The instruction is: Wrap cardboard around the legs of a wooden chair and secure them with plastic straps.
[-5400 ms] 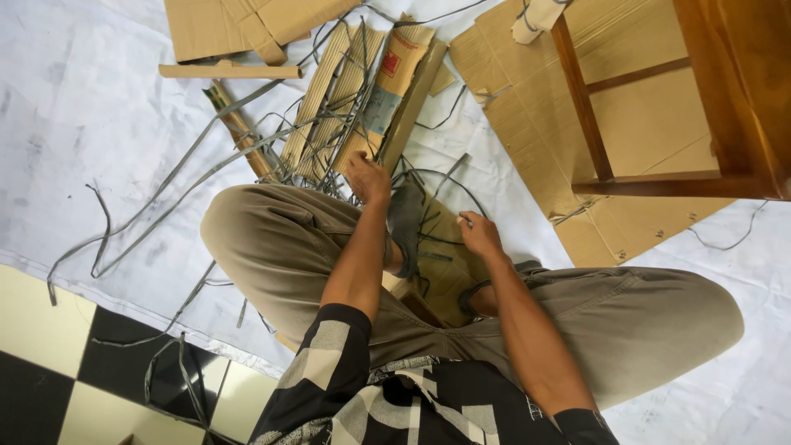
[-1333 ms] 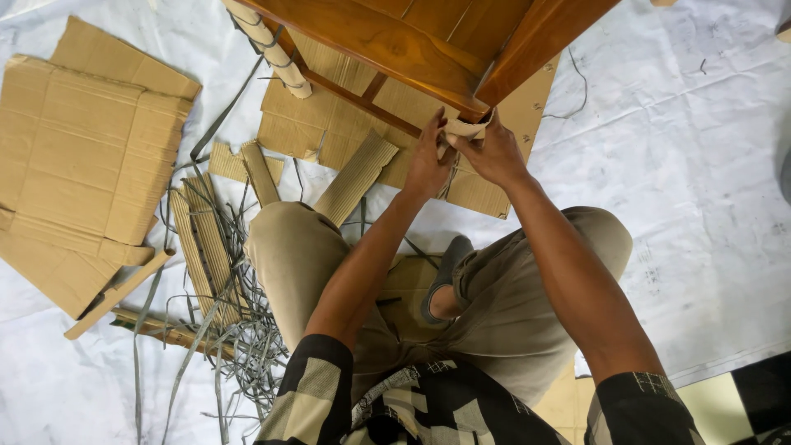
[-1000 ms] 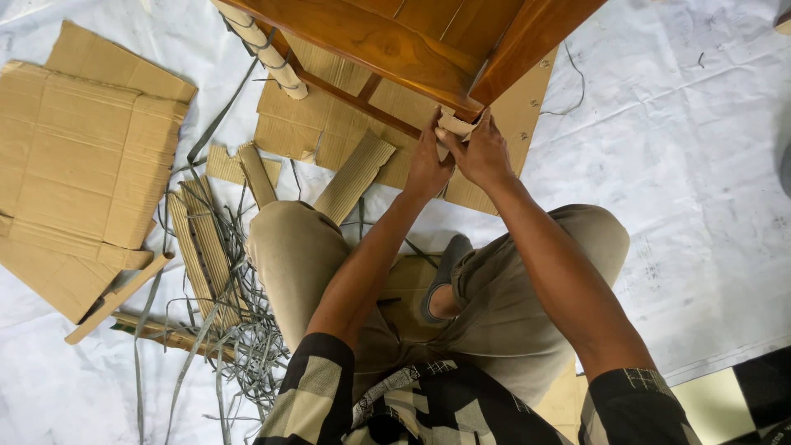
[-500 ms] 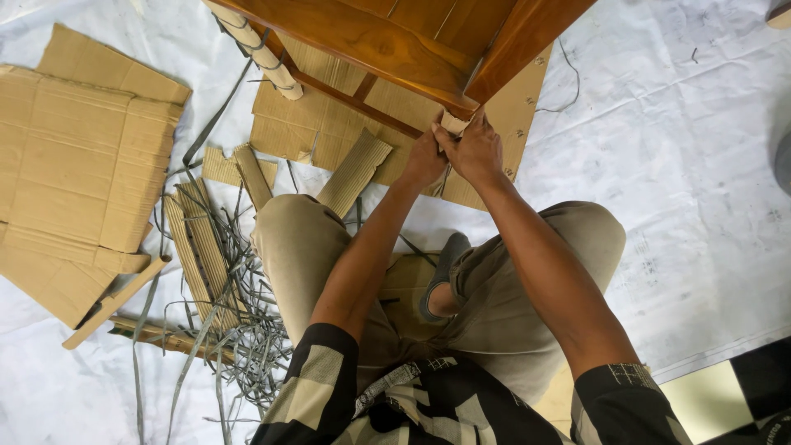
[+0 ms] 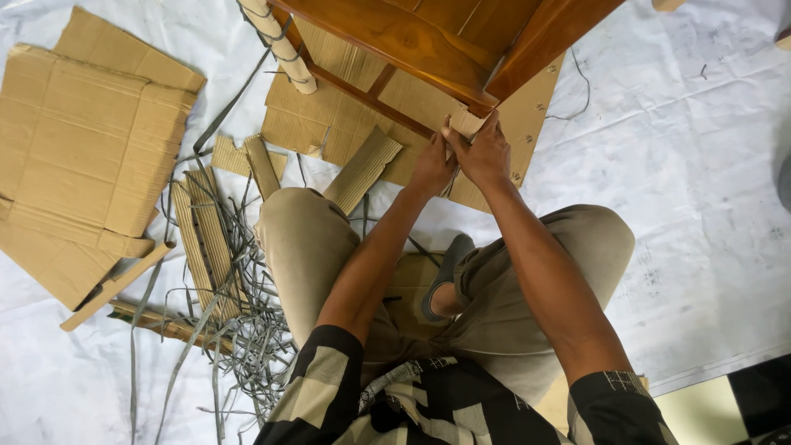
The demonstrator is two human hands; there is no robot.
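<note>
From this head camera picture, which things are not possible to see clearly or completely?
- Wooden furniture piece: cut off by the top edge of the head view, so its whole shape is unknown.
- Cardboard piece at its corner: mostly hidden behind the left hand and right hand.
- Grey strap pile: ends too tangled to follow.

Wooden chair frame (image 5: 428, 41) overhead; strap tangle (image 5: 239, 346) left; bare sheet (image 5: 700, 165) right.

Small tan cardboard scrap (image 5: 466, 124) pressed against the brown wooden frame's corner (image 5: 482, 97)
</note>
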